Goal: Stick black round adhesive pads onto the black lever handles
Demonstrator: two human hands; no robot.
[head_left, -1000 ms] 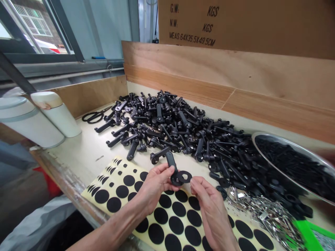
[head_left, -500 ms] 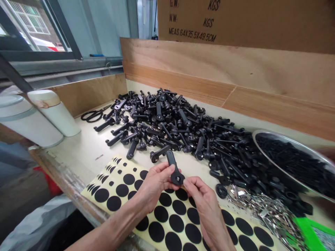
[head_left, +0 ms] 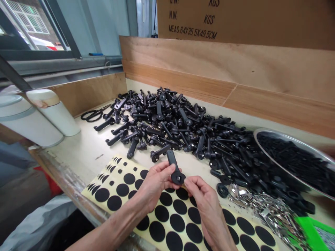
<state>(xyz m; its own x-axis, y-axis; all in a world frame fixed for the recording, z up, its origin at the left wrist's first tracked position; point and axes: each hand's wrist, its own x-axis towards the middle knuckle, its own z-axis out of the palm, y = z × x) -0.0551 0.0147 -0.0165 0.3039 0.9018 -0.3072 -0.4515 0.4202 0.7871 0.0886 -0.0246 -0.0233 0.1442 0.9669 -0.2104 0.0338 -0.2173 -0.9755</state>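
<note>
My left hand (head_left: pixel 154 184) grips a black plastic handle (head_left: pixel 173 166) by its shaft, with the round end pointing toward me. My right hand (head_left: pixel 202 198) pinches at that round end, fingers pressed against it; the black ring seen earlier is no longer visible apart from the handle. Both hands hover over yellow backing sheets with round black stickers (head_left: pixel 172 216). A large pile of similar black handles (head_left: pixel 178 129) lies just beyond.
A metal bowl of black parts (head_left: pixel 293 160) sits at right, with small silver metal pieces (head_left: pixel 264 212) and a green tray (head_left: pixel 311 233) in front. Black scissors (head_left: pixel 92 114) and white containers (head_left: pixel 52 111) stand at left. Wooden boards wall the bench.
My right hand brought a black ring to the round end of the handle and now presses on it. The left hand has kept its hold.
</note>
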